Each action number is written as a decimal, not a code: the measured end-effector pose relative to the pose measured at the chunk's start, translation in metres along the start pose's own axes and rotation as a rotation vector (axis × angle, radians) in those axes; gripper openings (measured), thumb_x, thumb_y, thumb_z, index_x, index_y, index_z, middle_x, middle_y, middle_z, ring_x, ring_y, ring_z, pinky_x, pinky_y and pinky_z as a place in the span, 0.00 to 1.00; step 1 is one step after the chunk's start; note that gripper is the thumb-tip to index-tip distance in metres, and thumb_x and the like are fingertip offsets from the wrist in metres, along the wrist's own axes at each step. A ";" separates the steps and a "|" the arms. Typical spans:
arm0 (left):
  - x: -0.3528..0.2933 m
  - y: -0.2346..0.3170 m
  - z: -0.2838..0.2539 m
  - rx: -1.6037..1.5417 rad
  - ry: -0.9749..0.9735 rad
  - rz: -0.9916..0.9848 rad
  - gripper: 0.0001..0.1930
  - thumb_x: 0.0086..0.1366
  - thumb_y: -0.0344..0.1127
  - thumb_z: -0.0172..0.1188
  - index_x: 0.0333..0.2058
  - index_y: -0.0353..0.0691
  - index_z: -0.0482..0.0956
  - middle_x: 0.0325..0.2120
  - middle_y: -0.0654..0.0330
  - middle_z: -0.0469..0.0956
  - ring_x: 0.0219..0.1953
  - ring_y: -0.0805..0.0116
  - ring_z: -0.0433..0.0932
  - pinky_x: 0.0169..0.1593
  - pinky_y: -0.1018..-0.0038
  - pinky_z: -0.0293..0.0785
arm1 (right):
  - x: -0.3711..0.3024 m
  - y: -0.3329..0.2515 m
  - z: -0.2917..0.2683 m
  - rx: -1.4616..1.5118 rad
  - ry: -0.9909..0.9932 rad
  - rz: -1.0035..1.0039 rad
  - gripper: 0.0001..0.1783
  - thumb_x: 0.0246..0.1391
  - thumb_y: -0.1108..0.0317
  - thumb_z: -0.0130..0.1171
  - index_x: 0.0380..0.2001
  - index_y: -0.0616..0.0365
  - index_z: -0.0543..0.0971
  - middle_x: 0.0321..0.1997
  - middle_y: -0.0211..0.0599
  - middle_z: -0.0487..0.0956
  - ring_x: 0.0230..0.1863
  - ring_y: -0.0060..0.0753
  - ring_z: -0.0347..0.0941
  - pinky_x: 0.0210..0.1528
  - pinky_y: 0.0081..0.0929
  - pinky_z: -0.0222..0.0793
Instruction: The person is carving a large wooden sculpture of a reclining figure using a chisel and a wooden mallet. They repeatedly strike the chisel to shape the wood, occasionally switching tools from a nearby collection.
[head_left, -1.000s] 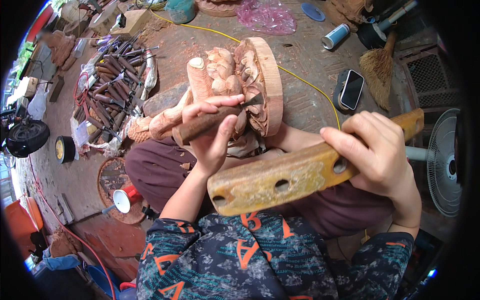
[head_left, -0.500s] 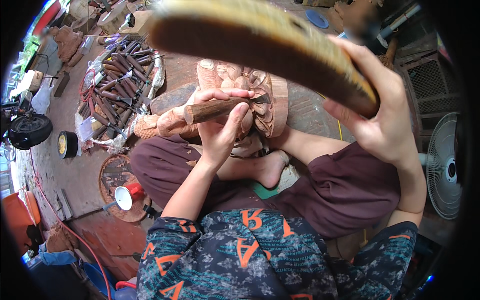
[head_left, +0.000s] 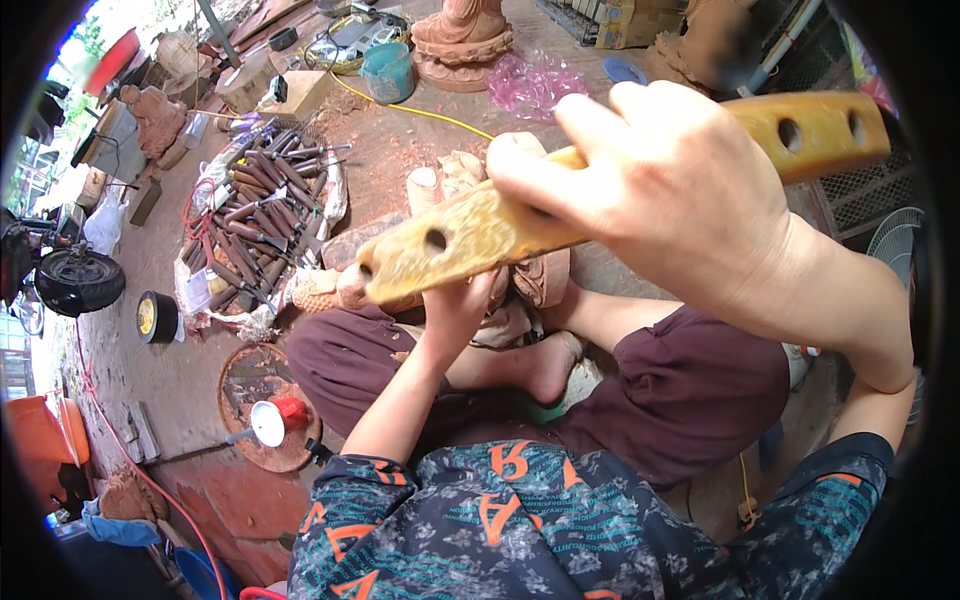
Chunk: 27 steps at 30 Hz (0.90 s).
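My right hand (head_left: pixel 670 190) grips a long flat wooden mallet (head_left: pixel 470 235) with round holes, held high across the middle of the view. Below it my left hand (head_left: pixel 455 300) is closed around a wooden-handled chisel (head_left: pixel 345 290), set against a reddish wood carving (head_left: pixel 535 275) that rests on my lap. The mallet hides most of the carving and the chisel's tip. I sit cross-legged with a bare foot (head_left: pixel 540 365) under the carving.
A pile of wooden-handled chisels (head_left: pixel 255 225) lies on the ground to the left. A black tape roll (head_left: pixel 155 318), a tyre (head_left: pixel 78 282), a round tray with a red-and-white funnel (head_left: pixel 272 422), a teal cup (head_left: pixel 388 70), a carved statue base (head_left: pixel 462 40) and a fan (head_left: pixel 895 235) surround me.
The mallet swung up from lap height, rose over the carving, and now comes down across it. My left hand has kept the chisel on the carving.
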<state>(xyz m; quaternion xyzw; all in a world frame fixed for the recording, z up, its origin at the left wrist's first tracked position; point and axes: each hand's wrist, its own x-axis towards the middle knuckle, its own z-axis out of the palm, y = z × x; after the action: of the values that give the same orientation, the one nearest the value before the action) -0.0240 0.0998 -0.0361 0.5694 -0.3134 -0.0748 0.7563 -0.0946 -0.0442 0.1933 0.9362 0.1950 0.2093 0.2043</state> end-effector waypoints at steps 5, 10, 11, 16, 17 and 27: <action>0.003 0.014 0.001 -0.081 -0.062 -0.059 0.11 0.64 0.21 0.55 0.45 0.28 0.73 0.41 0.56 0.79 0.43 0.73 0.77 0.48 0.76 0.74 | 0.005 0.004 -0.006 0.445 0.172 0.146 0.23 0.42 0.71 0.59 0.46 0.49 0.75 0.26 0.38 0.72 0.27 0.42 0.75 0.29 0.34 0.72; -0.001 0.011 0.007 0.641 -0.113 0.352 0.19 0.62 0.22 0.58 0.52 0.29 0.69 0.44 0.53 0.76 0.48 0.67 0.74 0.52 0.71 0.70 | -0.016 0.002 -0.013 0.126 -0.074 0.086 0.23 0.42 0.69 0.59 0.47 0.47 0.77 0.25 0.35 0.69 0.27 0.38 0.72 0.27 0.33 0.69; 0.003 0.020 0.008 0.444 -0.097 0.302 0.17 0.61 0.23 0.59 0.50 0.30 0.71 0.43 0.52 0.77 0.45 0.65 0.76 0.49 0.68 0.71 | -0.017 0.004 -0.016 0.222 -0.091 0.111 0.23 0.41 0.69 0.59 0.46 0.48 0.77 0.25 0.35 0.70 0.27 0.38 0.72 0.28 0.33 0.69; 0.002 0.029 0.013 0.560 -0.107 0.303 0.15 0.59 0.21 0.58 0.46 0.29 0.73 0.39 0.56 0.78 0.42 0.68 0.77 0.45 0.71 0.74 | -0.032 0.007 -0.012 0.122 -0.097 0.135 0.24 0.39 0.71 0.61 0.45 0.50 0.77 0.26 0.36 0.71 0.27 0.39 0.72 0.28 0.34 0.70; 0.005 0.038 0.013 0.634 -0.094 0.348 0.15 0.59 0.20 0.57 0.46 0.28 0.73 0.38 0.57 0.78 0.42 0.70 0.76 0.44 0.73 0.75 | -0.033 0.007 -0.010 0.099 -0.111 0.127 0.24 0.39 0.72 0.61 0.46 0.50 0.77 0.26 0.36 0.71 0.27 0.39 0.72 0.28 0.34 0.70; 0.003 0.013 0.001 -0.211 0.215 0.054 0.11 0.65 0.25 0.57 0.45 0.31 0.73 0.36 0.61 0.77 0.35 0.77 0.75 0.38 0.79 0.71 | -0.011 0.006 -0.005 0.677 -0.175 0.338 0.29 0.38 0.88 0.55 0.50 0.64 0.72 0.46 0.46 0.78 0.47 0.45 0.78 0.48 0.29 0.72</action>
<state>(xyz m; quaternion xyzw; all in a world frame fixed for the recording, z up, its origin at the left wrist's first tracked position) -0.0259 0.1018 -0.0231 0.4831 -0.2360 -0.0256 0.8428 -0.1046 -0.0533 0.1968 0.9838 0.0781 0.0832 -0.1379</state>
